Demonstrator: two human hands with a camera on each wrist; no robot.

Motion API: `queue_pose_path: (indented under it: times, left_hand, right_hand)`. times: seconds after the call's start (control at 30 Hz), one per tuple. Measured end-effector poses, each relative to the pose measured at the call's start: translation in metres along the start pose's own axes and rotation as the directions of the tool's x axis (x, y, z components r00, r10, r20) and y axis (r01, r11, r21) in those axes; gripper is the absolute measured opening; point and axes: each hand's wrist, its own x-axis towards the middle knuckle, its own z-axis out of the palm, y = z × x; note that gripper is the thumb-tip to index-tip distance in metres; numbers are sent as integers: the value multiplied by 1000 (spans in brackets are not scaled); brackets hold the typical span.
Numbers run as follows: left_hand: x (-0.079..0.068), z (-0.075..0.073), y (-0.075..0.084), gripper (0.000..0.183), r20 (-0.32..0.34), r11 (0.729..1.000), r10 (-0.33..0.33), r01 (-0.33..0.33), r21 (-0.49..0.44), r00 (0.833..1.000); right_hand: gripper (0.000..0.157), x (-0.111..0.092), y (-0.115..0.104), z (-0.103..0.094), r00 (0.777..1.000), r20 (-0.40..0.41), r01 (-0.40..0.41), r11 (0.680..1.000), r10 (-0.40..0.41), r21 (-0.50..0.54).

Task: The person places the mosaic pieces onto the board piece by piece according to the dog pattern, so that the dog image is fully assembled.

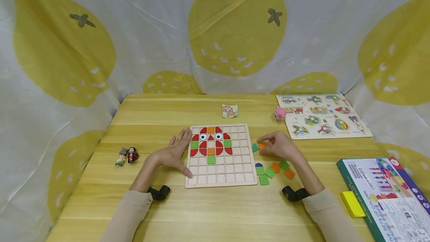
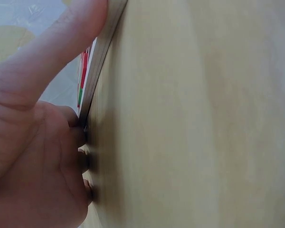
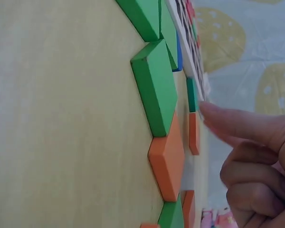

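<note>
Board [image 1: 239,158], gridded and partly covered in coloured pieces [image 1: 211,160], lies against the widely spread left hand [image 1: 173,157], while on its other side the right hand [image 1: 280,145] has thumb and forefinger around an orange tile [image 1: 262,145], pinching or not I can't tell, a teal tile [image 1: 255,148] just left of that grip.

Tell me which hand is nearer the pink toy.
Right. The right hand is just on the near side of the pink toy; the left hand is farther off, at the left edge of the grid board, across it from the toy.
</note>
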Motion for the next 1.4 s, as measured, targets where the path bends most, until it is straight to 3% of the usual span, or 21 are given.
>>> queue_pose_path:
  times: [0.2,0.33,0.47,0.67,0.93,1.17,1.4]
  left_hand:
    - [1,1,-2,150,5,1000,-1,1,-3,1000]
    - [1,1,-1,151,0,1000,-5,5,-8,1000]
    - [0,2,-2,151,-2,1000,-3,2,-16,1000]
    - [0,2,-1,150,-5,1000,8,-8,-12,1000]
    - [1,1,-1,150,-11,1000,12,-12,-7,1000]
    - [-1,0,-1,151,-8,1000,-2,1,-5,1000]
    - [-2,-1,0,149,-3,1000,5,-5,0,1000]
  right_hand:
    - [26,-18,8,-2,996,87,30,999,-34,40]
    - [28,-30,14,0,982,183,36,999,-40,27]
    - [30,-34,15,8,974,224,24,999,-29,22]
    - [27,-32,13,14,983,185,2,1000,-4,10]
    - [24,-20,16,-1,997,-7,-75,996,75,-47]
    - [33,-19,14,-2,992,117,-50,999,50,-4]
    - [26,-21,5,3,996,83,33,998,-28,-54]
